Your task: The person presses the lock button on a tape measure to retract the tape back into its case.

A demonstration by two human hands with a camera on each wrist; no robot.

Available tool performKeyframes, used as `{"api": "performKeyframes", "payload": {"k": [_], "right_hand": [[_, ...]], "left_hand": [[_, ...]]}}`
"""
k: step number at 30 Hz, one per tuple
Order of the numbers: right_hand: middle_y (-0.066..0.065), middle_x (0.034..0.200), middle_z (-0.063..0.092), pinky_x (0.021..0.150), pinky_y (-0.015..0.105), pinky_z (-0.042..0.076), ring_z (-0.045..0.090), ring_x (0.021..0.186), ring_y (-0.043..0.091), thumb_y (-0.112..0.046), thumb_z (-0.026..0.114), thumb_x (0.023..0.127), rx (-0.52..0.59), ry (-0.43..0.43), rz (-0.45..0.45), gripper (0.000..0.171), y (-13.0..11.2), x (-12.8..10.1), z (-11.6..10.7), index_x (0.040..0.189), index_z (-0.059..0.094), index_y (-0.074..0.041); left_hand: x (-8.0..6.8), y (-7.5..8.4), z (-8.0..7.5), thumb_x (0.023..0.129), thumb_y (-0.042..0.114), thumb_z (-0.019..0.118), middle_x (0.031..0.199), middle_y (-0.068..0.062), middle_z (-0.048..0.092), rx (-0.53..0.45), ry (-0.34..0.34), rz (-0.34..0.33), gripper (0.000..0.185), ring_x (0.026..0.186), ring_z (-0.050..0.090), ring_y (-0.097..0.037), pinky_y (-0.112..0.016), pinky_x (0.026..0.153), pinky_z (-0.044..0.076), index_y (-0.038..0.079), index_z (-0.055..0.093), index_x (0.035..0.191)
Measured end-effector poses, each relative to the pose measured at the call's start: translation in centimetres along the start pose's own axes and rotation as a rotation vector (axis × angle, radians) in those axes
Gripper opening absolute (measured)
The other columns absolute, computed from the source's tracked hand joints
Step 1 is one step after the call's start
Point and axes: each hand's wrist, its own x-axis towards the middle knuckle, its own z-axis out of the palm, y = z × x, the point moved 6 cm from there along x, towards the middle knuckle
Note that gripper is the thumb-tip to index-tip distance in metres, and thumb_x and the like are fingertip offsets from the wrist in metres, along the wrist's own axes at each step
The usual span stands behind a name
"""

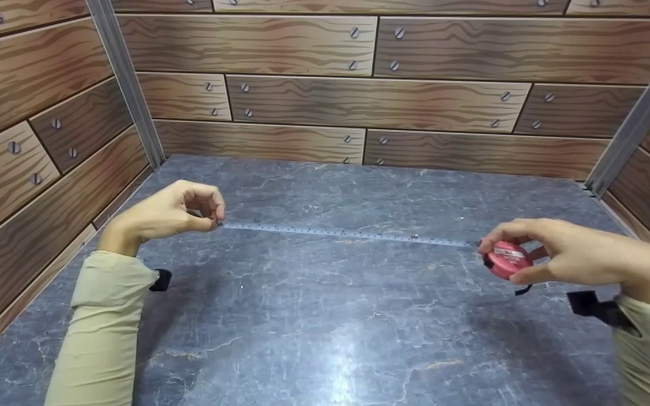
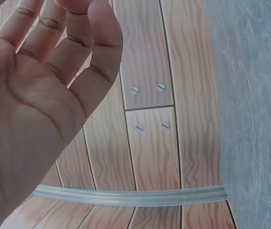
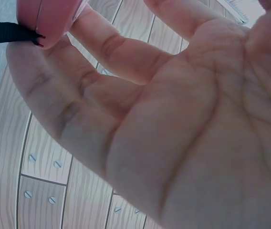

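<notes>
In the head view my right hand (image 1: 579, 251) grips a round red tape measure (image 1: 508, 260) between thumb and fingers, above the table at the right. A pale measuring blade (image 1: 347, 233) runs out of it, stretched nearly straight across to the left. At its far end my left hand (image 1: 170, 211) pinches the blade's tip between thumb and fingertip. In the right wrist view the red case (image 3: 47, 19) shows at the fingertips, with a black strap (image 3: 16, 33) hanging from it. The left wrist view shows the left palm (image 2: 35, 95) and curled fingers; the blade is hidden there.
The dark grey marbled tabletop (image 1: 302, 316) lies beneath both hands. Wood-patterned panels (image 1: 302, 101) wall it in at the back and both sides, with metal posts (image 1: 127, 79) in the corners. Both wrists carry black camera mounts (image 1: 596, 307) at the sleeve cuffs.
</notes>
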Motion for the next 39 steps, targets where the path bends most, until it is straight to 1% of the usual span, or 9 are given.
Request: {"api": "performKeyframes", "payload": {"k": [3, 8, 17, 20, 24, 27, 29, 33, 39], "right_hand": [[0.007, 0.135, 0.067, 0.085, 0.024, 0.061, 0.064, 0.107, 0.002, -0.018, 0.082, 0.095, 0.002, -0.004, 0.007, 0.046, -0.06, 0.07, -0.01, 0.137, 0.064, -0.022], [0.005, 0.136, 0.068, 0.088, 0.025, 0.059, 0.064, 0.113, 0.003, -0.023, 0.084, 0.093, -0.001, 0.005, 0.074, 0.053, 0.10, 0.18, -0.01, 0.141, 0.060, -0.023], [0.007, 0.137, 0.067, 0.089, 0.024, 0.060, 0.063, 0.115, 0.002, -0.024, 0.085, 0.092, 0.007, 0.020, 0.059, 0.058, 0.11, 0.33, -0.03, 0.143, 0.058, -0.019], [0.007, 0.138, 0.067, 0.088, 0.025, 0.059, 0.063, 0.118, 0.006, -0.025, 0.085, 0.093, 0.012, 0.019, 0.070, 0.058, 0.15, 0.46, 0.03, 0.144, 0.057, -0.019], [0.010, 0.141, 0.065, 0.087, 0.025, 0.060, 0.064, 0.125, 0.020, -0.025, 0.084, 0.094, 0.017, 0.020, 0.069, 0.059, 0.08, 0.55, 0.12, 0.146, 0.056, -0.016], [0.012, 0.142, 0.065, 0.087, 0.024, 0.060, 0.065, 0.127, 0.025, -0.025, 0.083, 0.094, 0.013, 0.024, 0.064, 0.060, 0.01, 0.60, 0.18, 0.147, 0.055, -0.014], [0.011, 0.142, 0.065, 0.088, 0.024, 0.059, 0.065, 0.126, 0.023, -0.025, 0.083, 0.095, 0.012, 0.026, 0.065, 0.061, 0.00, 0.64, 0.20, 0.147, 0.055, -0.014], [0.007, 0.140, 0.067, 0.090, 0.023, 0.059, 0.066, 0.121, 0.012, -0.026, 0.084, 0.094, 0.009, 0.029, 0.054, 0.061, -0.09, 0.75, 0.23, 0.146, 0.056, -0.012], [0.003, 0.137, 0.069, 0.090, 0.022, 0.058, 0.065, 0.115, 0.001, -0.026, 0.084, 0.094, 0.006, 0.043, 0.012, 0.057, -0.34, 0.75, 0.24, 0.144, 0.059, -0.012]], "left_hand": [[0.05, 0.07, 0.02, 0.089, -0.012, 0.065, 0.084, 0.001, 0.067, 0.002, 0.003, 0.001, 0.013, 0.077, 0.062, -0.009, -0.023, 0.070, 0.052, -0.001, 0.067, 0.096], [0.26, 0.10, 0.08, 0.090, -0.011, 0.066, 0.086, 0.001, 0.067, -0.006, 0.017, -0.003, 0.018, 0.080, 0.062, -0.010, -0.023, 0.073, 0.054, 0.002, 0.067, 0.101], [0.53, 0.30, 0.18, 0.089, -0.013, 0.067, 0.087, 0.001, 0.066, -0.018, 0.028, 0.013, 0.024, 0.081, 0.063, -0.011, -0.024, 0.076, 0.056, 0.002, 0.068, 0.107], [0.57, 0.26, 0.21, 0.089, -0.012, 0.067, 0.087, 0.000, 0.066, -0.014, 0.027, 0.008, 0.024, 0.080, 0.063, -0.011, -0.024, 0.075, 0.056, 0.003, 0.068, 0.107], [0.53, 0.19, 0.23, 0.089, -0.013, 0.067, 0.088, 0.000, 0.066, -0.014, 0.028, 0.005, 0.024, 0.080, 0.064, -0.011, -0.024, 0.075, 0.056, 0.003, 0.068, 0.107], [0.48, 0.14, 0.25, 0.089, -0.012, 0.068, 0.088, 0.000, 0.066, -0.015, 0.030, 0.003, 0.025, 0.080, 0.064, -0.011, -0.024, 0.076, 0.056, 0.003, 0.068, 0.108], [0.49, 0.12, 0.28, 0.089, -0.012, 0.068, 0.088, 0.000, 0.066, -0.015, 0.029, 0.003, 0.024, 0.080, 0.064, -0.011, -0.024, 0.076, 0.056, 0.003, 0.068, 0.108], [0.58, 0.13, 0.36, 0.090, -0.011, 0.068, 0.088, 0.000, 0.066, -0.014, 0.025, 0.008, 0.024, 0.079, 0.064, -0.011, -0.024, 0.075, 0.056, 0.004, 0.068, 0.109], [0.75, 0.18, 0.46, 0.089, -0.012, 0.068, 0.088, -0.001, 0.065, -0.021, 0.026, 0.012, 0.026, 0.079, 0.063, -0.011, -0.023, 0.074, 0.056, 0.003, 0.067, 0.111]]}}
